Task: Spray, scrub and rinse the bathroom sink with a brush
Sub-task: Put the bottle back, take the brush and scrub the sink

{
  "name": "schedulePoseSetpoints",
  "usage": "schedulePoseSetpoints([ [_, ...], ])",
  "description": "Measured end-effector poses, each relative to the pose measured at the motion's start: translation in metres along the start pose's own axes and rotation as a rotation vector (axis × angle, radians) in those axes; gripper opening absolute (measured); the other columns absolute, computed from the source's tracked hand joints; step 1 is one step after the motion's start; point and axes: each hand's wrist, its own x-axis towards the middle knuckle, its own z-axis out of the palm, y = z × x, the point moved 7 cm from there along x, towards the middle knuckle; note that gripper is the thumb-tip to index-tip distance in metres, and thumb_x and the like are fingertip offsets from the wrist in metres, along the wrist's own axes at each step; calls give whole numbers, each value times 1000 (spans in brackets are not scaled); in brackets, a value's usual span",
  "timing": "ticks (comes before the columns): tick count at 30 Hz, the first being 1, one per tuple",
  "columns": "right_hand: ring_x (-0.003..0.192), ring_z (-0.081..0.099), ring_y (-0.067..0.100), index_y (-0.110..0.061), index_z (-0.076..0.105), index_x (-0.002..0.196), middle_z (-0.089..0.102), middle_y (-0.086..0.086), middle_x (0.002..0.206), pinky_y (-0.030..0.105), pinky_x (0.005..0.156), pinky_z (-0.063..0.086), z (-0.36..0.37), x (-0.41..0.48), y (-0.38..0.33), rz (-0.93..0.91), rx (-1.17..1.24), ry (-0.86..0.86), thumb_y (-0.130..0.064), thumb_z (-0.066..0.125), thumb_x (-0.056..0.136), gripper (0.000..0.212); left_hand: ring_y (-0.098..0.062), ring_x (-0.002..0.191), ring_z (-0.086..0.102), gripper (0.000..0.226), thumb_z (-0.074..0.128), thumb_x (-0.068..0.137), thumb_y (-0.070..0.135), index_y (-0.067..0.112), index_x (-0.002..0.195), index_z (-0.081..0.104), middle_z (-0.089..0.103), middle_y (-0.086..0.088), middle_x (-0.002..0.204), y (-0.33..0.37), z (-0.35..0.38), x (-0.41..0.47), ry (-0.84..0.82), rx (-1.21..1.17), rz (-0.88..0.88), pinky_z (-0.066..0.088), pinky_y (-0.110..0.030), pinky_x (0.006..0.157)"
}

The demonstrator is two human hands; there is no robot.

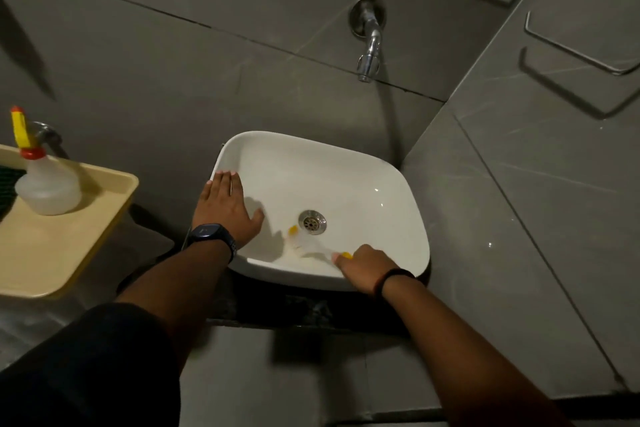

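A white rectangular sink [398,184] sits against the grey tiled wall, with a metal drain [312,221] near its middle. My left hand [225,208] lies flat and open on the sink's left rim, a dark watch on its wrist. My right hand [360,265] is closed on a brush with a yellow and clear handle. The blurred brush [301,246] rests against the basin's near inner wall, left of the drain. A clear spray bottle [46,184] with a yellow and red trigger stands on a tray at the left.
A chrome tap [370,45] juts from the wall above the sink; no water shows. The yellow tray [52,253] sits left of the sink, with something dark green at its far left edge. A metal towel rail [575,48] hangs on the right wall.
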Motion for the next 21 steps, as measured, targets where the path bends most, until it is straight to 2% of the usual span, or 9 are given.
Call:
schedulePoseSetpoints([
  [2, 97, 58, 32, -7, 54, 120, 61, 15, 111, 32, 73, 41, -17, 0, 0, 62, -40, 114, -48, 45, 88, 53, -27, 144, 10, 84, 44, 86, 51, 2, 147, 14, 18, -16, 156, 1, 0, -1, 3, -17, 1, 6, -39, 117],
  [5, 64, 60, 24, -8, 60, 95, 60, 7, 78, 26, 55, 43, -10, 1, -14, 53, 44, -14, -50, 47, 83, 46, -27, 144, 10, 84, 44, 86, 51, 3, 147, 13, 18, -15, 156, 1, 1, 1, 10, -23, 0, 6, -39, 117],
  [7, 48, 53, 21, -11, 54, 76, 56, 6, 65, 22, 46, 41, 9, 0, -39, -3, 81, -116, -59, 47, 79, 48, -26, 144, 10, 84, 43, 86, 52, 3, 147, 11, 17, -15, 156, -1, 2, 1, 2, -20, 0, 6, -39, 117],
  [8, 55, 56, 24, -11, 55, 81, 59, 9, 72, 26, 52, 45, 18, 4, -50, -38, 86, -124, -61, 46, 80, 51, -26, 144, 10, 84, 43, 86, 52, 3, 147, 11, 16, -15, 156, -1, 3, 1, 4, -24, -1, 5, -39, 117],
  [9, 72, 61, 29, -9, 57, 96, 63, 15, 88, 30, 64, 48, 23, 11, -60, -69, 75, -93, -60, 44, 82, 54, -26, 144, 10, 83, 42, 86, 52, 3, 147, 12, 17, -15, 156, -1, 2, 1, 14, -32, -4, 5, -39, 117],
  [11, 108, 57, 36, -7, 50, 127, 59, 20, 124, 37, 88, 45, 16, 28, -64, -45, 46, 63, -52, 44, 88, 61, -27, 144, 11, 83, 41, 86, 52, 3, 147, 12, 18, -15, 156, -1, 2, 1, 32, -39, -1, 6, -38, 117],
  [14, 117, 54, 37, -7, 54, 124, 56, 20, 131, 39, 95, 43, -15, 43, -37, 123, -1, 278, -41, 46, 88, 50, -27, 144, 11, 86, 43, 84, 54, 4, 147, 11, 18, -15, 156, -3, 5, 3, 33, -31, -2, 6, -39, 117],
  [17, 107, 58, 36, -9, 57, 118, 62, 18, 121, 37, 84, 44, -39, 36, -3, 240, -106, 304, -37, 49, 83, 46, -28, 144, 10, 92, 48, 81, 56, 4, 147, 8, 16, -14, 156, -4, 8, 5, 18, -1, -4, 6, -40, 116],
  [21, 63, 58, 26, -8, 57, 90, 63, 11, 81, 29, 60, 44, -28, 21, 0, 149, 49, 33, -48, 48, 82, 42, -27, 145, 8, 98, 53, 78, 58, 5, 147, 7, 14, -14, 157, -4, 8, 3, -10, 17, 0, 5, -40, 117],
])
